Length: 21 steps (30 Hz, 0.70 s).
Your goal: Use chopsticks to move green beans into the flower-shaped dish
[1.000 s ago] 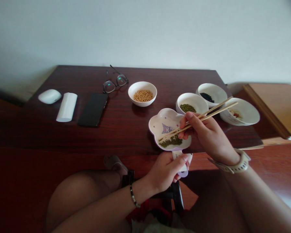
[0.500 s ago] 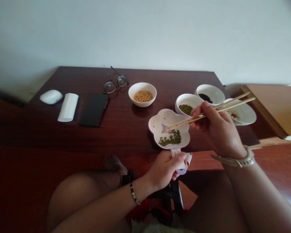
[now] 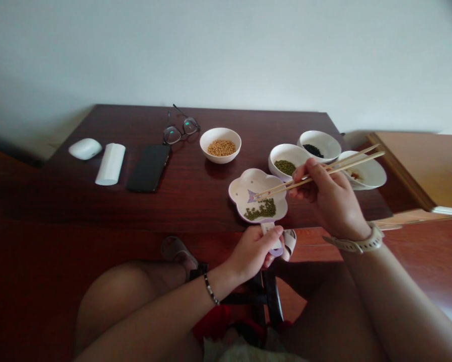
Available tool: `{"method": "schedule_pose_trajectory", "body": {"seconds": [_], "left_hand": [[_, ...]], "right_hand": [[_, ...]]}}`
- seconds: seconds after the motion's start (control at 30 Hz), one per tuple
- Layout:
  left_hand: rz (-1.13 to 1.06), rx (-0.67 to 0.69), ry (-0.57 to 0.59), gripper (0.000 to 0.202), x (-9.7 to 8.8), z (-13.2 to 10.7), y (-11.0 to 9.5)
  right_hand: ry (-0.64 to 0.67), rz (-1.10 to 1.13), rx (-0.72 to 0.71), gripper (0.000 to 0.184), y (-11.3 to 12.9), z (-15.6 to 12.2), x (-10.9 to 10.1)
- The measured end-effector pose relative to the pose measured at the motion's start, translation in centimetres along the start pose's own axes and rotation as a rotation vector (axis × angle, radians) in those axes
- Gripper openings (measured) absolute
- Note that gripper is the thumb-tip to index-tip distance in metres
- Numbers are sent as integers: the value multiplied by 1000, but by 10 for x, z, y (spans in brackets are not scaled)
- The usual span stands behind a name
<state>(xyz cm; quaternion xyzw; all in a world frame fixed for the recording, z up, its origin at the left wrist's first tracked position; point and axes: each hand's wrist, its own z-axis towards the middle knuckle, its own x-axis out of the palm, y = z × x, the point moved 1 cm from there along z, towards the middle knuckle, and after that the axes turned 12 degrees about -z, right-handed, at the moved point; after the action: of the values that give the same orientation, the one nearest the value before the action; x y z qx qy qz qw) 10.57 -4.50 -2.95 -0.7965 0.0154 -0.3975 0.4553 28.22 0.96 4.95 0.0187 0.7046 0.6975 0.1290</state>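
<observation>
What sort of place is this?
Probably a room in a home, perhaps a dining area: a dark wood table holds small bowls of beans and chopsticks in use, with eyeglasses and a smartphone lying nearby.

4 bowls [image 3: 220, 160], 1 flower-shaped dish [image 3: 241, 193], 2 chopsticks [image 3: 356, 164].

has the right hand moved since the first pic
Yes, rightward: the right hand now sits further right of the mung bean bowl than before.
</observation>
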Motion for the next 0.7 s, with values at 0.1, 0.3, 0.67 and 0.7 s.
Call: {"method": "schedule_pose_trajectory", "body": {"seconds": [0.1, 0.3, 0.67, 0.7], "left_hand": [[41, 14, -35, 57, 3, -2, -1], [-19, 3, -121, 86, 6, -25, 19], [909, -341, -372, 30, -126, -47, 104], [964, -382, -388, 35, -147, -45, 99]], "right_hand": [[-4, 9, 1, 40, -2, -4, -2], [-23, 4, -31, 41, -8, -11, -10], [-153, 77, -101, 34, -13, -10, -32], [-151, 58, -104, 34, -13, -10, -33]]}}
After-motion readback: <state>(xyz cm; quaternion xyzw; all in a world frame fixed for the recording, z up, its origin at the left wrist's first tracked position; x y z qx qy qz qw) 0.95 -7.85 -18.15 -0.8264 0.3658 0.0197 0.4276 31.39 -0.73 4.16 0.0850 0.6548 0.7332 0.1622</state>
